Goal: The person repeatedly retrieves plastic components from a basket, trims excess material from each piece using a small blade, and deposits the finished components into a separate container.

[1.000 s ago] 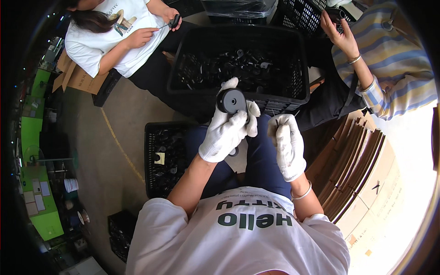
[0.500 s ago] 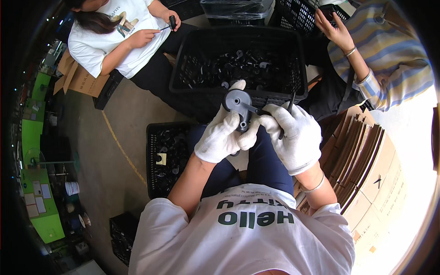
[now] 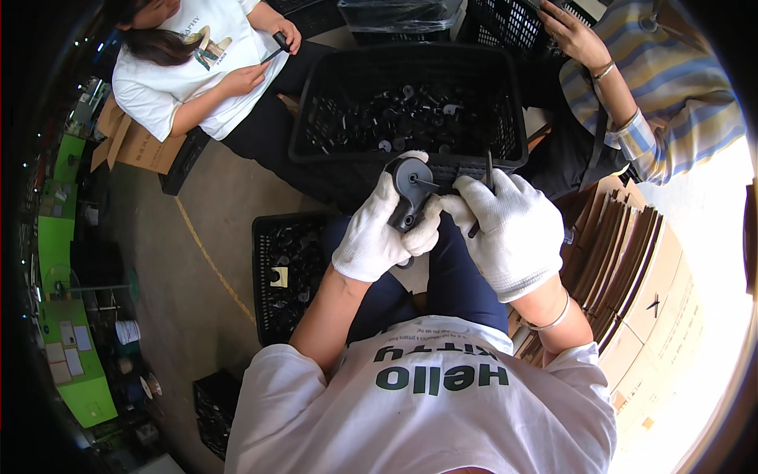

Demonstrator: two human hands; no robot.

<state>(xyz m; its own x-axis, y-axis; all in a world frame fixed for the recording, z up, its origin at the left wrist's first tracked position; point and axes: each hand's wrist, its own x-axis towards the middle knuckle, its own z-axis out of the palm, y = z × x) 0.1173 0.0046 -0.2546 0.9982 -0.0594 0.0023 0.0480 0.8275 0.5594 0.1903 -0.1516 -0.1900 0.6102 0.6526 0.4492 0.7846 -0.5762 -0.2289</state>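
A dark part (image 3: 412,188) with a round grey disc at its far end and a short tube at its near end is held above the person's lap, just on the near side of a large black crate (image 3: 347,175). The left hand (image 3: 373,237), in a white knitted glove, curls around the part and clamps it between thumb and fingers, disc facing up. A thin strip (image 3: 427,184) slants from the disc's centre toward the right; whether it belongs to the part cannot be told. The right hand (image 3: 509,229), gloved alike, has its fingers bent around a slim black rod (image 3: 489,167), which sticks out on the far side; its thumb and forefinger come together close to the left fingertips, and what they pinch is hidden.

The large crate holds many small black pieces (image 3: 407,118). To the near left, beside the person's leg, a smaller black crate (image 3: 257,276) is filled with similar pieces and a pale yellow block (image 3: 279,276).

At the far left, a co-worker in a white shirt (image 3: 229,67) holds a small black item (image 3: 280,41). At the far right sits a co-worker in a striped shirt (image 3: 671,95), one hand raised. Flattened cardboard (image 3: 632,268) stands stacked at the right, and green tables (image 3: 88,387) line the left.
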